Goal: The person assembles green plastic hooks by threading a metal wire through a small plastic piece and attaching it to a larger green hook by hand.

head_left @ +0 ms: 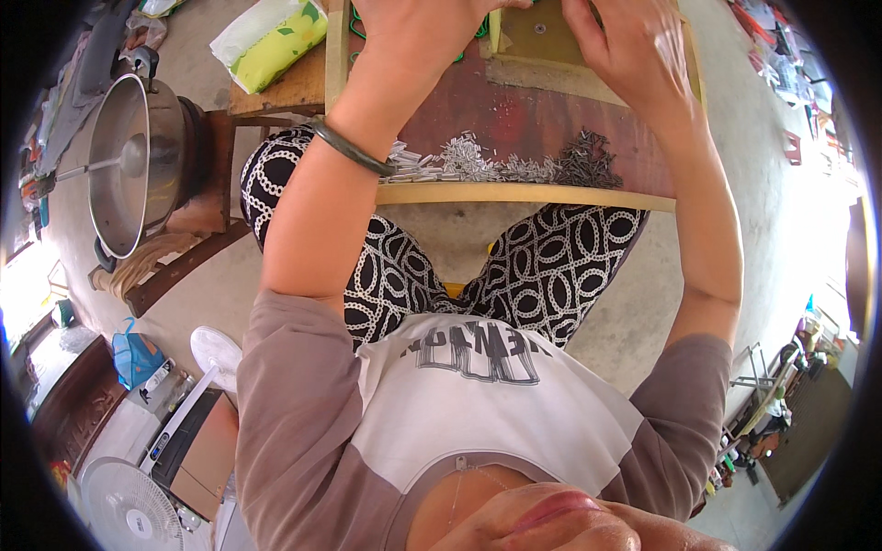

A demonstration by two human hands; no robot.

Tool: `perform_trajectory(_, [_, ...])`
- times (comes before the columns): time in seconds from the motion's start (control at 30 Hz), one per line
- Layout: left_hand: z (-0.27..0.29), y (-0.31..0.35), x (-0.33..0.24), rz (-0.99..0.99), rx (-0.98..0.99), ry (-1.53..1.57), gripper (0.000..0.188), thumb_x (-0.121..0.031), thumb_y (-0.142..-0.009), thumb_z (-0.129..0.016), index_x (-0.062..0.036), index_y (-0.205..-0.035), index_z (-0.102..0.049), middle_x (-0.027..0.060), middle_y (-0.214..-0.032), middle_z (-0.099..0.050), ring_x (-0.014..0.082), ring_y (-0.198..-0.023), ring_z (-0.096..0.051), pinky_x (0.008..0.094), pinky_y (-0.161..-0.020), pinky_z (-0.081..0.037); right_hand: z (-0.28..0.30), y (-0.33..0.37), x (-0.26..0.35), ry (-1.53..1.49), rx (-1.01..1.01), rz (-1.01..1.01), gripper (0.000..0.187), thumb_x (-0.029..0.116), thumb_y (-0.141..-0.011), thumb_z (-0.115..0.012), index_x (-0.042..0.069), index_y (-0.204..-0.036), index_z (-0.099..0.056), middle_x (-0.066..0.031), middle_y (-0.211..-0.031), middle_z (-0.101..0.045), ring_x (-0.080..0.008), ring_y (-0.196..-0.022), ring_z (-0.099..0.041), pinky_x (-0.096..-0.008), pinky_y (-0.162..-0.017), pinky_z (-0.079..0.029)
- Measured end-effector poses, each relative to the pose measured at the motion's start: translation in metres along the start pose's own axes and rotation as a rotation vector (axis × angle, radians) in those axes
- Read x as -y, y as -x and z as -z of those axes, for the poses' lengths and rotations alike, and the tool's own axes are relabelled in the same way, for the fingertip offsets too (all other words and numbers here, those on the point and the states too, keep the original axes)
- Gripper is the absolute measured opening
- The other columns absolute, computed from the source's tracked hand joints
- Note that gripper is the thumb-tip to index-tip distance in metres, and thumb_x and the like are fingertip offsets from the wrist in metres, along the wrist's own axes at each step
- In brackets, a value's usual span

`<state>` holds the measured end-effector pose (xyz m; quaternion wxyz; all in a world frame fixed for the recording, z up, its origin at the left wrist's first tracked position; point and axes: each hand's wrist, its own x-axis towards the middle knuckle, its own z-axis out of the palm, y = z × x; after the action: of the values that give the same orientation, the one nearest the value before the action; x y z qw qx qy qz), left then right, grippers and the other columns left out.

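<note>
Both hands reach over a shallow wooden tray point(514, 192) with a reddish-brown bottom, which spans my knees. My left hand point(418, 26) is at the tray's far left, beside some green looped pieces point(358, 23); the upper edge cuts off most of its fingers. Over the far right side is my right hand point(634, 46), its thumb showing and its other fingers mostly out of the picture. Between them lies a flat yellowish board point(542, 50) with a round metal fastener. Along the near rim are small silvery metal pins point(464, 158) and a heap of dark screws point(588, 161).
A pack of tissues point(276, 46) lies on a wooden surface left of the tray. Further left, a large metal pan point(119, 184) stands tilted by a wooden stool. A white fan point(133, 514) and a blue bag point(136, 356) are at lower left. Clutter lines the right side.
</note>
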<state>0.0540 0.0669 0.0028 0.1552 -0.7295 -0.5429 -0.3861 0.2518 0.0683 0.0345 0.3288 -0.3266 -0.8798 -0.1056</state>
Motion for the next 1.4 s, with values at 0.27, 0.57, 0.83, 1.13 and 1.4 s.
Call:
perform_trajectory(0.27, [0.000,0.002,0.003,0.032,0.016,-0.013,0.057,-0.044,-0.059,-0.092,-0.0078,-0.094,-0.065,0.0105,-0.092,-0.066,0.0318,-0.097,-0.062,0.0460,-0.091,-0.041,-0.015,-0.015,0.004,0.218,0.053,0.054,0.008,0.007,-0.086,-0.068,0.006,-0.091,-0.062,-0.0118,-0.091,-0.058,-0.0337,-0.084,-0.060,-0.0447,-0.077,-0.049])
perform_trajectory(0.57, [0.001,0.002,0.001,0.058,0.003,0.017,0.058,-0.042,-0.060,-0.092,-0.0061,-0.097,-0.066,0.0122,-0.093,-0.067,0.0323,-0.099,-0.062,0.0443,-0.093,-0.043,-0.018,-0.017,0.006,0.276,0.025,0.110,0.007,0.006,-0.084,-0.067,0.003,-0.087,-0.062,-0.0140,-0.092,-0.058,-0.0344,-0.085,-0.061,-0.0455,-0.079,-0.048])
perform_trajectory(0.83, [0.000,0.003,0.001,0.091,-0.006,0.028,0.058,-0.039,-0.060,-0.093,-0.0066,-0.101,-0.067,0.0109,-0.097,-0.067,0.0300,-0.102,-0.062,0.0442,-0.094,-0.042,-0.019,-0.021,0.012,0.308,0.046,0.107,0.009,0.006,-0.081,-0.068,0.003,-0.086,-0.061,-0.0145,-0.093,-0.058,-0.0349,-0.087,-0.061,-0.0455,-0.079,-0.048])
perform_trajectory(1.13, [0.003,0.004,0.000,0.097,0.028,0.012,0.060,-0.039,-0.062,-0.092,-0.0083,-0.106,-0.068,0.0073,-0.100,-0.067,0.0254,-0.106,-0.061,0.0426,-0.097,-0.042,-0.012,-0.025,0.023,0.354,0.095,0.080,0.010,0.005,-0.079,-0.069,0.003,-0.087,-0.063,-0.0136,-0.093,-0.058,-0.0338,-0.089,-0.061,-0.0452,-0.080,-0.048])
perform_trajectory(1.4, [-0.001,0.003,0.001,0.078,0.013,-0.001,0.064,-0.038,-0.061,-0.092,-0.0078,-0.110,-0.066,0.0073,-0.103,-0.066,0.0261,-0.109,-0.060,0.0427,-0.097,-0.041,-0.016,-0.025,0.019,0.347,0.061,0.114,0.010,0.006,-0.079,-0.069,0.003,-0.085,-0.062,-0.0137,-0.092,-0.057,-0.0338,-0.089,-0.060,-0.0446,-0.082,-0.046])
